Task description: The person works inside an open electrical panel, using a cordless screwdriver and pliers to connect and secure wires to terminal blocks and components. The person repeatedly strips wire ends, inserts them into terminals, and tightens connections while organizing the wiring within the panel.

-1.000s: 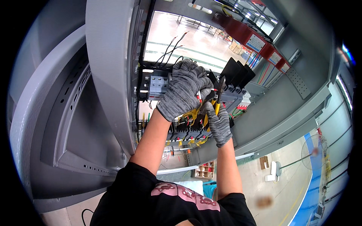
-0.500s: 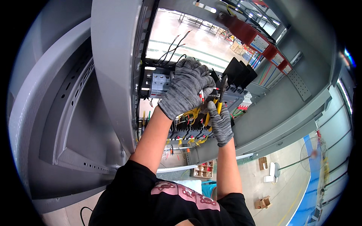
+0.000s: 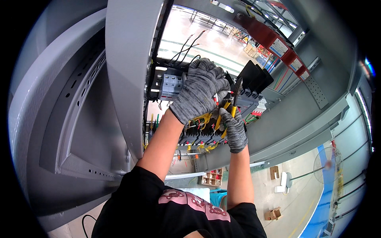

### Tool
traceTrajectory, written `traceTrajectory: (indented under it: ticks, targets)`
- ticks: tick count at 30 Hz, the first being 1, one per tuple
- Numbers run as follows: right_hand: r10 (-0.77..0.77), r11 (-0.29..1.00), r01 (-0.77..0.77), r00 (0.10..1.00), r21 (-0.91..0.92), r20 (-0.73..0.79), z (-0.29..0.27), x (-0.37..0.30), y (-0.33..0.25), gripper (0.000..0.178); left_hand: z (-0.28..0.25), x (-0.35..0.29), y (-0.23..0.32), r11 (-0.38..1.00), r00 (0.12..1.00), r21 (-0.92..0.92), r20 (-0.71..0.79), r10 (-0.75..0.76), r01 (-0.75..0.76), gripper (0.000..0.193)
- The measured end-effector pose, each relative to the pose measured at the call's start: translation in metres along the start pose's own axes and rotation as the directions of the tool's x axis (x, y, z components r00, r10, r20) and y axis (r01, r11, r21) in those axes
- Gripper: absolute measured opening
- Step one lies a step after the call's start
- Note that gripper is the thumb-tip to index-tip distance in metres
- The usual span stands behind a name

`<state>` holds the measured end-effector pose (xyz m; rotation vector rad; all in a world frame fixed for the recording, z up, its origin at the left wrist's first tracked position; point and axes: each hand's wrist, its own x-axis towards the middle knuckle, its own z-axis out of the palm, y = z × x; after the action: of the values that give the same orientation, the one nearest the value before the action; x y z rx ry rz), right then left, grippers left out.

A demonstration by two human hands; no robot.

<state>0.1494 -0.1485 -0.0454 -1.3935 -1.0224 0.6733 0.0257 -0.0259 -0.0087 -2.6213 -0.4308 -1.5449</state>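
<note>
My left hand, in a grey knit glove, is closed with its fingers curled over the breaker row. A thin wire with a red-and-white marker sleeve sticks out from between its thumb and fingers. My right hand, gloved the same way, grips pliers by their yellow-and-black handles. The dark jaws point up, close beside the left fingertips; what lies between them is too small to tell. Left of my left hand sits a grey circuit breaker. Yellow wires loop out below my hands.
A metal cabinet frame rises close on the left. Black barrier plates stand to the right, with red busbar pieces beyond. Loose black wires poke up behind. Lower down are a terminal row and a parts box.
The whole view has shifted slightly. My hands stay together at the breakers, and the pliers' handles and the sleeved wire sit at a slightly different angle.
</note>
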Motion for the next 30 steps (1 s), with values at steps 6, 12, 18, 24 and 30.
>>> traceTrajectory:
  ticks: [6,12,18,24,30]
  targets:
    - [-0.106,0.994,0.105,0.992,-0.014,-0.073,-0.003,0.011,0.022,0.019,0.004,0.0,-0.001,0.998,1.0,-0.057,-0.031,-0.001,-0.001,0.017]
    - [-0.144,0.977,0.122,0.982,-0.177,-0.122,0.004,0.007,0.015,0.02,0.006,-0.001,-0.002,0.999,0.999,-0.037,-0.053,-0.012,0.01,0.016]
    - [-0.198,0.974,0.182,0.973,-0.138,-0.115,0.001,0.012,0.022,0.022,0.006,-0.001,-0.002,0.995,0.999,-0.098,-0.048,-0.009,0.004,0.018]
    - [-0.204,0.973,0.194,0.976,-0.121,-0.074,-0.002,0.022,0.033,0.021,0.009,0.002,-0.001,0.996,1.0,-0.088,-0.005,-0.024,0.024,0.017]
    - [0.015,0.999,-0.013,0.998,-0.035,0.067,0.004,-0.003,-0.009,0.026,0.006,0.001,-0.002,0.996,0.999,-0.088,-0.015,-0.036,0.034,0.017]
